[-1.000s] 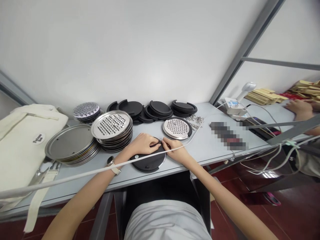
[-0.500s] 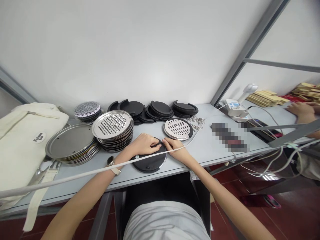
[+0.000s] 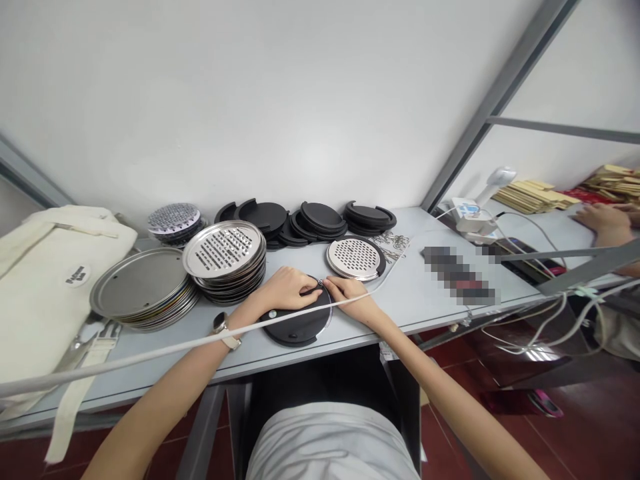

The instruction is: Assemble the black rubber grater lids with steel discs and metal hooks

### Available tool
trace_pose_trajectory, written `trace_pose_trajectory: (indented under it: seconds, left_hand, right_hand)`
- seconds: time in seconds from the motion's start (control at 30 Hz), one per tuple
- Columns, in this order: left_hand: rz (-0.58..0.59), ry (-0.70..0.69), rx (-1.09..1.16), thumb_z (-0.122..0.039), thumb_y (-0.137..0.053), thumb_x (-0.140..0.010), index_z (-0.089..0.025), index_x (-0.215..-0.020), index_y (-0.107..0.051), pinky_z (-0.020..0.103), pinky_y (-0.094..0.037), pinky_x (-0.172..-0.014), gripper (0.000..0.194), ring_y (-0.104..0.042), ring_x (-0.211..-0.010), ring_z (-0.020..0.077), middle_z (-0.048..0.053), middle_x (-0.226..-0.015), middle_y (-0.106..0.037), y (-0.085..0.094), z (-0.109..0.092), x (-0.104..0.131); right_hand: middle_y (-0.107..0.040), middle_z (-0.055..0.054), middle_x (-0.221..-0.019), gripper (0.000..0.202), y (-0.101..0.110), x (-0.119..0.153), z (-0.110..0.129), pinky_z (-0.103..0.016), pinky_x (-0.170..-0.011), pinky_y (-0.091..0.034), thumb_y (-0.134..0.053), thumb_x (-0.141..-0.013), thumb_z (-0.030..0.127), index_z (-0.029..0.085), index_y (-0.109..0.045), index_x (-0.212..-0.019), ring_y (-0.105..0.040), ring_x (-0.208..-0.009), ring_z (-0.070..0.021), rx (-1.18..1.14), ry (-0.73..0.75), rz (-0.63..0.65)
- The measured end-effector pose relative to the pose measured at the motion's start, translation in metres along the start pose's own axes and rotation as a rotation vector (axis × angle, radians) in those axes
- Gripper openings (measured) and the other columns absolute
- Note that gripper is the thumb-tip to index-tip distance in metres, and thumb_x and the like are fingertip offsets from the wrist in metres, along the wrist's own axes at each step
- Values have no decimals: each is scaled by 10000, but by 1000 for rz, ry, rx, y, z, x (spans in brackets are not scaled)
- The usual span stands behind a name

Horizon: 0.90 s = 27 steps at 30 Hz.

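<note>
A round black disc (image 3: 295, 328) lies flat on the bench near its front edge, with a small silver stud at its left. Across its upper part rests my left hand (image 3: 287, 288), closed, thumb and fingers gripping the disc's far right rim. My right hand (image 3: 353, 298) is closed at that same rim, its fingertips pinching beside the left thumb. Something small and shiny shows between the two hands, too small to name. Just beyond my right hand sits a round grater plate (image 3: 356, 257) with a black edge piece. A white cable (image 3: 210, 341) passes in front of both hands.
To the left stand stacked grater discs (image 3: 225, 248), grey metal discs (image 3: 140, 280), patterned discs (image 3: 174, 219) and a cream bag (image 3: 45, 280). Black round covers (image 3: 320, 219) line the wall, with small chains (image 3: 395, 245) nearby. Another person's hand (image 3: 600, 219) is at far right.
Both hands stay at the black disc's rim in nearly the same pose. The right fingertips have shifted very slightly; the view has moved a touch.
</note>
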<state>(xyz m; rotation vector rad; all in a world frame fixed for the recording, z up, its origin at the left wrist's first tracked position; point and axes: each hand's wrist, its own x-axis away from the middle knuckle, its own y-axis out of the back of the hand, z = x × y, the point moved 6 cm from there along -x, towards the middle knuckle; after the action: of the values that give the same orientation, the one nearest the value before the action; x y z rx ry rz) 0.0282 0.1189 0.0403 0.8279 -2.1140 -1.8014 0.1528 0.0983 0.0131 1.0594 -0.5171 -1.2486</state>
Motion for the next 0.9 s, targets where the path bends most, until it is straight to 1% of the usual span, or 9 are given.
trace_pose_trajectory:
  seconds: [0.37, 0.6, 0.83, 0.9]
  left_hand:
    - [14, 2, 53, -358, -482, -832, -163, -512, -458, 283, -179, -505, 375, -328, -442, 104, -9, -475, -488, 5, -3, -2]
    - [8, 9, 42, -367, -477, -830, -166, -509, -458, 284, -166, -506, 380, -327, -438, 107, -2, -465, -484, 5, -3, -2]
    - [-8, 32, 29, -386, -477, -824, -165, -517, -524, 292, -161, -503, 381, -349, -433, 109, 8, -481, -520, 0, 1, -2]
    - [-13, 33, 22, -390, -475, -827, -166, -529, -539, 290, -159, -502, 378, -349, -433, 109, 9, -489, -532, -1, 1, -1]
  right_hand:
    - [-565, -2, -590, 366, 1, -2, 0, -229, -553, -282, -344, -957, 321, 180, -572, -707, -484, -530, -115, -25, 18, 53]
    - [-563, -2, -583, 359, 2, -1, 2, -227, -544, -283, -347, -957, 308, 181, -565, -702, -483, -521, -116, -15, 9, 75]
    - [-628, -35, -670, 346, -1, -9, 3, -229, -577, -303, -349, -960, 303, 172, -602, -764, -541, -586, -131, 24, 47, 154]
    - [-634, -41, -681, 340, -2, -10, 3, -230, -584, -306, -348, -961, 298, 169, -602, -776, -549, -595, -134, 43, 56, 160]
